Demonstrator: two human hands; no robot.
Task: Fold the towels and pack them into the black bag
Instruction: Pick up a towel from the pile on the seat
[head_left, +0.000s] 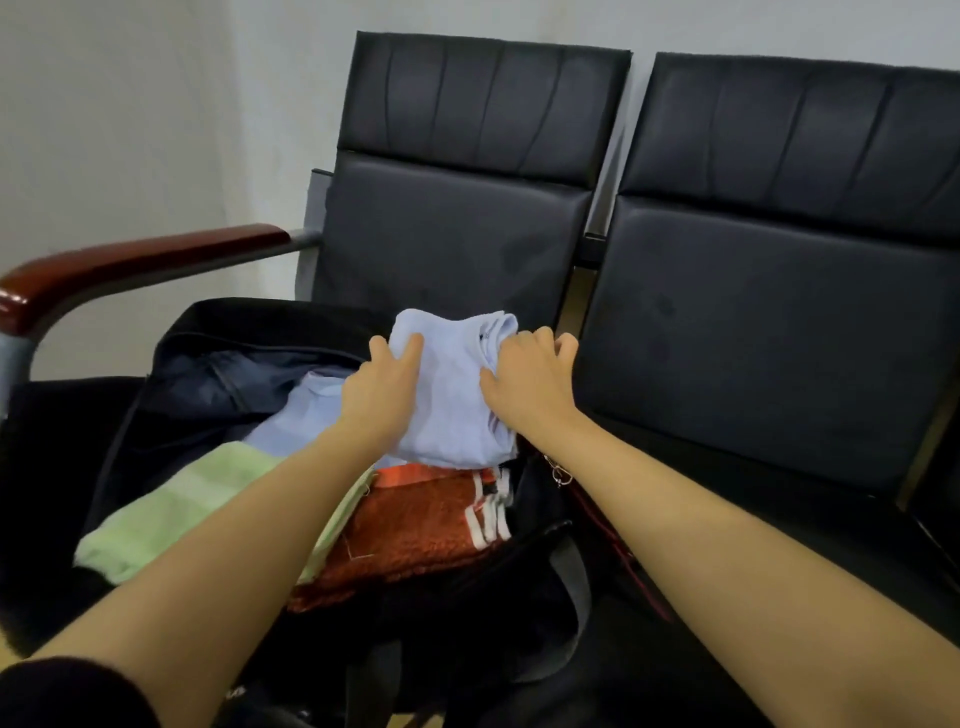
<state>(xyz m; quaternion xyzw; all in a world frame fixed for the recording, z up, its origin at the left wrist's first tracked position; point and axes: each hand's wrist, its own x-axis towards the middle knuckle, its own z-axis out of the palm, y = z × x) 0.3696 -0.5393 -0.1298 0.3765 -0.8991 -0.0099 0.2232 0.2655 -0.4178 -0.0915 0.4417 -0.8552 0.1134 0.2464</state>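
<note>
We had both hands, left (382, 384) and right (524, 371), gripping the folded pale blue towel (452, 395) over the open black bag (171, 374), so next was probably tucking it in beside the green towel (182, 499)

The black bag (171, 395) is carried by the seat of the left black chair (452, 234). The seat of the right black chair (779, 322) is seen beside it.

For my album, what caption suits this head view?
Both hands, left and right, lower a folded pale blue towel into the open black bag.
</note>
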